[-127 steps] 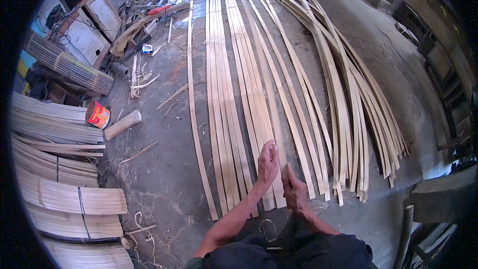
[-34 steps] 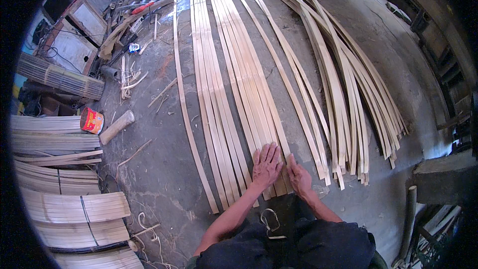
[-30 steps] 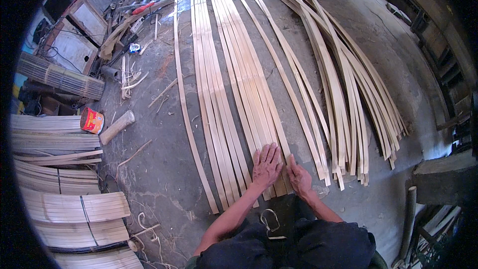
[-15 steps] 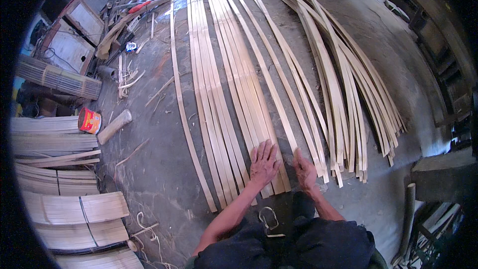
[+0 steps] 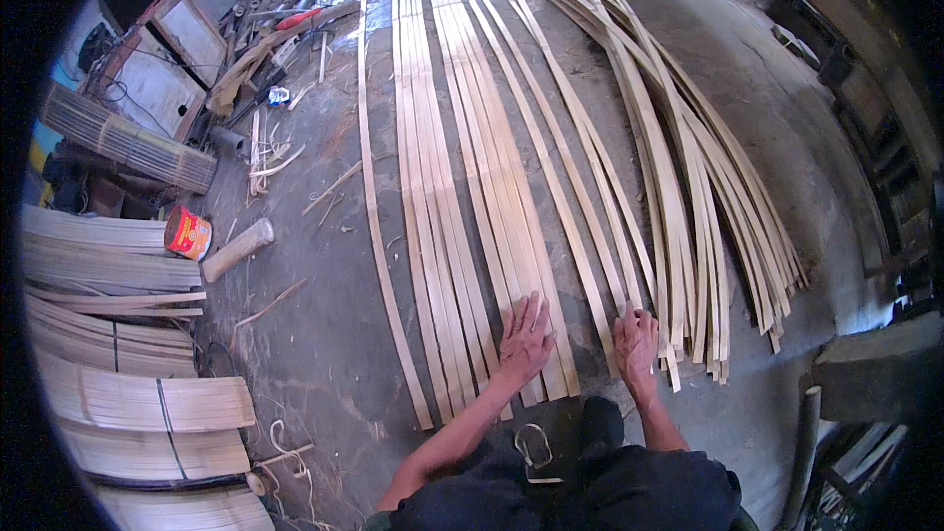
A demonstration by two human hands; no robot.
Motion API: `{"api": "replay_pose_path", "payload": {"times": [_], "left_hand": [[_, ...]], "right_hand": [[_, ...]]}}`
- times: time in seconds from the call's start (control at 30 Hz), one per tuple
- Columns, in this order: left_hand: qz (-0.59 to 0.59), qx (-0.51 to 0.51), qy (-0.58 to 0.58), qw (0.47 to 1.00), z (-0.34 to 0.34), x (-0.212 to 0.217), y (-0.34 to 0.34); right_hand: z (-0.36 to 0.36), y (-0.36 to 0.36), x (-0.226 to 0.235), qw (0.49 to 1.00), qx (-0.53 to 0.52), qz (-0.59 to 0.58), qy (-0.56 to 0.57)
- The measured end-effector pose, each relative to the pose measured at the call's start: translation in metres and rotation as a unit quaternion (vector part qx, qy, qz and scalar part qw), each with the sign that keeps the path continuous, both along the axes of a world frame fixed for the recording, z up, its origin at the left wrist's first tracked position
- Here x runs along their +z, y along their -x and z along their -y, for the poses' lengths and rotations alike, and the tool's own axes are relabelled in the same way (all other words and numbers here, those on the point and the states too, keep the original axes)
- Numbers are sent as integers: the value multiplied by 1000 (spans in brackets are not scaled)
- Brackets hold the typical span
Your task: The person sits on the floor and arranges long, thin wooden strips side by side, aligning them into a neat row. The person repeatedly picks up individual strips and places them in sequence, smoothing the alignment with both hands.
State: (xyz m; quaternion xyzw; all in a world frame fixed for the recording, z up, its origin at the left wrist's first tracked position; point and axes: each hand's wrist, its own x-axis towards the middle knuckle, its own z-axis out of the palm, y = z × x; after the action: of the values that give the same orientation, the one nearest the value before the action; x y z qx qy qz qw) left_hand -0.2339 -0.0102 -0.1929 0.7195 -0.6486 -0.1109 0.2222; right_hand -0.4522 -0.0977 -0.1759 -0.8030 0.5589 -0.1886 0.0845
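Note:
Long, pale bamboo strips lie lengthwise on the floor in front of me. My left hand [image 5: 527, 342] rests flat, fingers spread, on the near end of a close-set band of bamboo strips [image 5: 492, 177]. To its right, my right hand [image 5: 636, 342] is closed, with curled fingers and thumb, at the near end of a loose bamboo strip [image 5: 585, 202]. The fingers partly hide their hold on it. Left of the band lies another group of strips [image 5: 425, 177], and farther left a single strip [image 5: 372, 187].
A fanned heap of bamboo strips [image 5: 688, 167] spreads at the right. Tied strip bundles [image 5: 147, 403] line the left side, near a red tin [image 5: 187, 233] and a short wooden log [image 5: 238, 251]. A concrete block [image 5: 875, 359] stands at the right.
My right hand has shifted rightward, from beside the strip nearest the band to a loose strip farther right. The left hand stays flat on the band. The whole view has shifted slightly.

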Motion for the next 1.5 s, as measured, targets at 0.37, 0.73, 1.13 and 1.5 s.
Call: {"api": "replay_pose_path", "payload": {"times": [0.37,0.73,1.13,1.5], "left_hand": [[40,-14,4,999,-3,-3,16],[57,-17,0,998,-3,-5,17],[52,-15,2,999,-4,3,16],[48,-5,8,999,-2,-3,18]], "right_hand": [[1,7,6,998,23,53,6],[-28,-22,35,952,5,283,-118],[-36,-28,-11,979,50,157,-117],[-46,-42,10,939,33,299,-168]]}}
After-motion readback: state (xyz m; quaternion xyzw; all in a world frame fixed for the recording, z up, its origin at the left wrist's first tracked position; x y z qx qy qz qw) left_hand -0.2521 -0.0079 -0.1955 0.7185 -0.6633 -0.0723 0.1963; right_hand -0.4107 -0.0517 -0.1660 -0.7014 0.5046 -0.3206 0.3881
